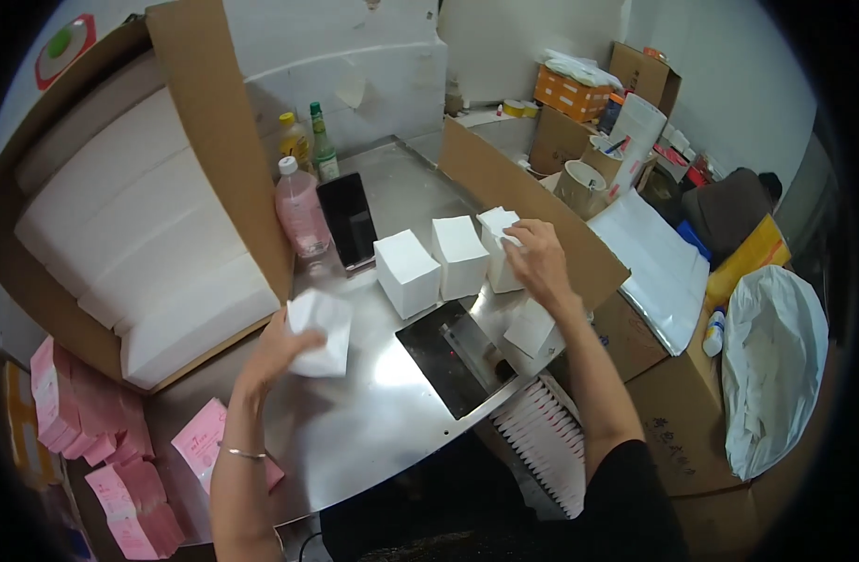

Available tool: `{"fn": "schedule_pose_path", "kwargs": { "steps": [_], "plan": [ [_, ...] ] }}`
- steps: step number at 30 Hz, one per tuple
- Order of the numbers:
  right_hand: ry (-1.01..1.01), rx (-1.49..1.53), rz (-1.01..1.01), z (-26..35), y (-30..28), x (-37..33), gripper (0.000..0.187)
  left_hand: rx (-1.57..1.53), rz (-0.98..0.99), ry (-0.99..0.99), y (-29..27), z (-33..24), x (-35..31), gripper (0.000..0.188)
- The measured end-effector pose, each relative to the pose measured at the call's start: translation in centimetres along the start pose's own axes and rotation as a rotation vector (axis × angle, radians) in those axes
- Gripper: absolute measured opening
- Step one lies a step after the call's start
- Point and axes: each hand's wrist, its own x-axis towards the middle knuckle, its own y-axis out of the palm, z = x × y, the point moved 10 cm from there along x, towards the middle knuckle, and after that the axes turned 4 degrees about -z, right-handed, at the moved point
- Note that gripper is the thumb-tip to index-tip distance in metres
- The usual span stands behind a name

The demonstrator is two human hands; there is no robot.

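My left hand [278,348] is wrapped round a white stack of soft sheets [332,339], slightly blurred, over the metal table. Three similar white stacks stand in a row farther back: a left stack [408,276], a middle stack [461,260] and a right stack [498,245]. My right hand [540,262] has its bent fingers closed on the top of the right one, whose upper sheets look uneven. Another white block [530,328] lies below my right wrist, partly hidden by the forearm. Between my arms a dark square plate [448,361] is set at the table's front edge.
A tall carton [200,122] packed with white stacks fills the left. Pink packs [83,403] lie at the lower left. A black phone [348,223] leans near a pink bottle [301,211]. Cardboard [542,206] borders the right; a white bag [776,365] stands beyond.
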Motion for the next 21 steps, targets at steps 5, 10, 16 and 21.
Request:
{"fn": "schedule_pose_path", "kwargs": {
  "steps": [5, 10, 16, 21],
  "plan": [
    [-0.054, 0.182, 0.521, -3.2, 3.9, -0.9, 0.018, -0.558, -0.063, -0.123, 6.1, -0.1, 5.1, 0.066],
    [-0.088, 0.067, 0.644, -3.3, 4.8, -0.7, 0.012, -0.576, -0.021, -0.085, 8.4, -0.7, 8.0, 0.075],
    [-0.162, -0.048, 0.608, -3.4, 5.3, -1.4, 0.009, -0.592, 0.119, -0.094, 9.4, -1.0, 8.1, 0.064],
    [-0.186, -0.138, 0.549, -2.9, 4.9, -1.1, 0.007, -0.493, 0.05, -0.164, 8.5, 0.2, 8.2, 0.058]
  ]
}}
